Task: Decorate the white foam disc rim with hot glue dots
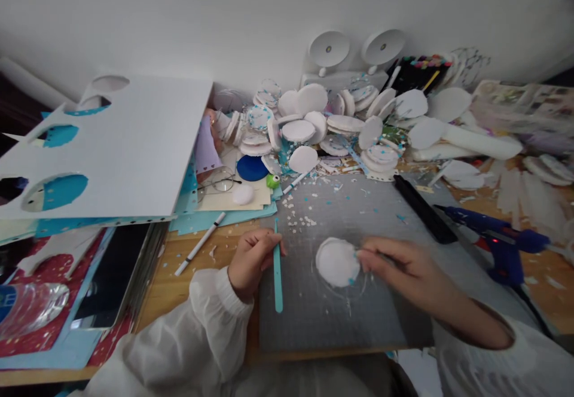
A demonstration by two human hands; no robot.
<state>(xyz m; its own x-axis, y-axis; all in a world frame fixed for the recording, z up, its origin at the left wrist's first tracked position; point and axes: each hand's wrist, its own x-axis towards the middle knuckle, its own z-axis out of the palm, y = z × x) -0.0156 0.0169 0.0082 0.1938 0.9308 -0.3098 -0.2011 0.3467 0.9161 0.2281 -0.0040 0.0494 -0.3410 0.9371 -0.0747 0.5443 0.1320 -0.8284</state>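
head view: the left hand (252, 257) is curled, thumb and fingers pinched on the upper part of a thin teal strip (277, 272). the strip lies on the grey cutting mat (341, 319), close to the mat's left edge, with its long axis running from the near edge toward the far edge. the right hand (403, 265) reaches in from the mat's right side, its fingers stretched out and close together, tips touching the right rim of a white foam disc (337, 261) that lies flat near the middle of the mat. whether those fingers also hold something thin against the disc is hard to tell through the blur. the disc sits between the two hands, just right of the strip and apart from it; the right hand is the one in contact. a blue glue gun (497, 238) rests off the mat's right edge, a black ruler (424, 208) lies slantwise at the far right corner, and a heap of white discs (323, 125) crowds the desk's back edge.
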